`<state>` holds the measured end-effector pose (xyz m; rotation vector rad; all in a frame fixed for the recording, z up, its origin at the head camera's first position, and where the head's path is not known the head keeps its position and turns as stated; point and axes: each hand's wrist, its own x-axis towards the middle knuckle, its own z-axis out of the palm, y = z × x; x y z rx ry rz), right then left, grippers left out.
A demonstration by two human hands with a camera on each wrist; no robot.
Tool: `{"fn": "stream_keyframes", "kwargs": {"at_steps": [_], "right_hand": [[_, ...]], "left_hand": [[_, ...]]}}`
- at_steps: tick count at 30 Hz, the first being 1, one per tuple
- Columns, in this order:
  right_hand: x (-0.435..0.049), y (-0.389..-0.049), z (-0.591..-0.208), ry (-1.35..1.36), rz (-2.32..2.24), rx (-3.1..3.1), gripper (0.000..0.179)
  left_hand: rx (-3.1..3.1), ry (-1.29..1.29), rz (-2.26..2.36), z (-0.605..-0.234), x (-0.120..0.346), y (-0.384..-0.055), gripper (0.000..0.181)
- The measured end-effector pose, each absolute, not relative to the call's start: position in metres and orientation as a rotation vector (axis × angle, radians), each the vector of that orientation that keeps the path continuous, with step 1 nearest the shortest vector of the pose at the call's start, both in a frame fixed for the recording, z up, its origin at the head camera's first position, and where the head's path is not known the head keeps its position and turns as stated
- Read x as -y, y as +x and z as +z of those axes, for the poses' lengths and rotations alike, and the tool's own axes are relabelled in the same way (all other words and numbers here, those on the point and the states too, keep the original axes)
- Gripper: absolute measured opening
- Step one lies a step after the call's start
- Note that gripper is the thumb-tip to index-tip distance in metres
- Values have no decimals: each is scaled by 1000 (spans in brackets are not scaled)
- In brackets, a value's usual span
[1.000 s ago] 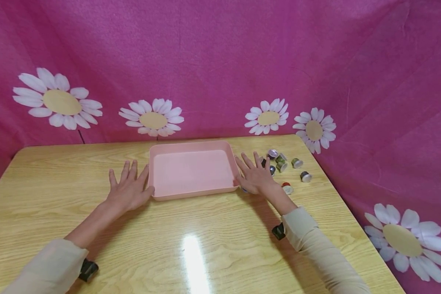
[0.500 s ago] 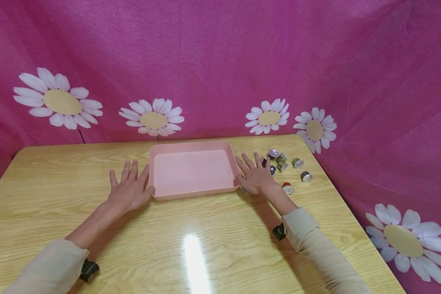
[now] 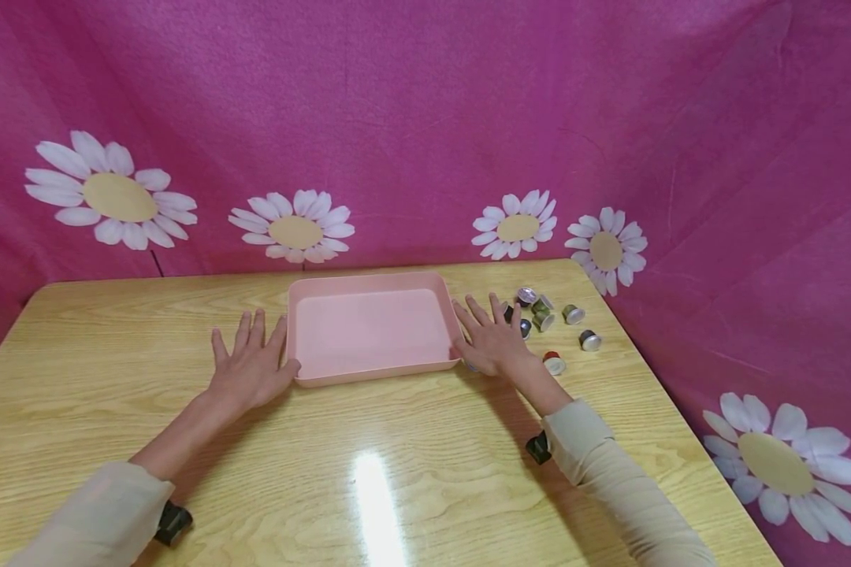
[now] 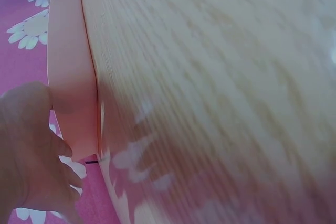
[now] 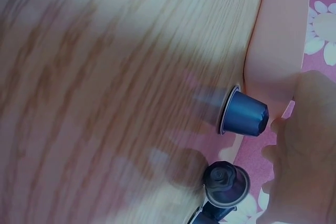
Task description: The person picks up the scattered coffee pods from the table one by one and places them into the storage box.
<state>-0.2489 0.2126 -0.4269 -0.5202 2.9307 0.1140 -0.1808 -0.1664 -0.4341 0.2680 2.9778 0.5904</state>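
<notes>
A shallow pink rectangular tray [image 3: 376, 372] lies on the wooden table between the two hands. My left hand [image 3: 251, 374] is spread at its left end, thumb at the near left corner and fingers straight. At the opposite end my right hand [image 3: 492, 346] is spread too, its thumb side against the tray wall. A blue coffee capsule [image 5: 244, 114] lies beneath the right hand beside the tray, mostly hidden in the head view. Close to it in the right wrist view is a dark coffee capsule [image 5: 226, 182]. Neither hand is curled round anything.
Several more coffee capsules lie to the right of the right hand, among them a green capsule [image 3: 573, 314], a black capsule [image 3: 590, 340] and a red capsule [image 3: 554, 362]. A pink cloth with daisies [image 3: 411, 118] hangs behind the wooden table [image 3: 312, 472].
</notes>
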Motion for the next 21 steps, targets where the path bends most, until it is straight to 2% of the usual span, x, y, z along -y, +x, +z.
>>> {"fn": "stream_keyframes", "kwargs": {"at_steps": [21], "right_hand": [[-214, -249, -428, -516, 123, -2939, 65]], "left_hand": [[-2980, 271, 594, -431, 161, -184, 80]]}}
